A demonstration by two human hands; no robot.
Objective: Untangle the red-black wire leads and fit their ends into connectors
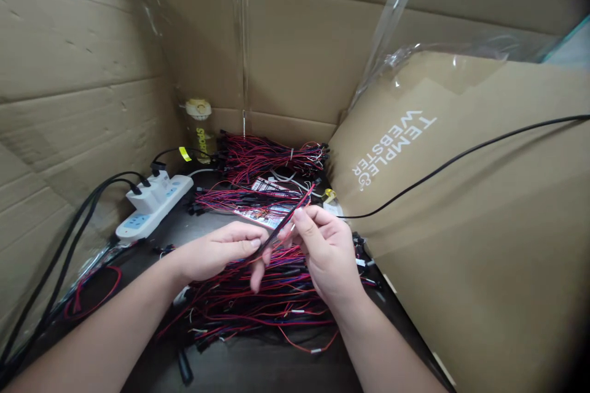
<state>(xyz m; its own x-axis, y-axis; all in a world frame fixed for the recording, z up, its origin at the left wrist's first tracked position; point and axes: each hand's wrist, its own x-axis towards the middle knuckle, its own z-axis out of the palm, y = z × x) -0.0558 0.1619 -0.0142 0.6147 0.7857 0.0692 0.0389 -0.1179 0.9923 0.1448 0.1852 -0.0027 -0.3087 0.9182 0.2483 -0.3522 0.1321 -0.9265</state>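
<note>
My left hand [233, 245] is closed around a thin red and black wire bundle [286, 219], its thumb pressed on top. Fingertips of my right hand [322, 239] pinch the same bundle a little farther along, where loose wire ends stick out past the thumb. Directly beneath both hands lies a large heap of red, black and blue wires [267, 301]. Farther back is a smaller row of wires [249, 198], resting partly over a printed sheet [267, 218]. The part of the bundle inside my left palm is hidden.
At the left stands a white power strip [157, 206] with plugged-in black cables. A tied wire bundle [271, 153] and a bottle [199, 129] sit by the back cardboard wall [295, 55]. A black cable [433, 169] crosses the right cardboard panel [483, 227]. A black-handled object [185, 368] lies in front.
</note>
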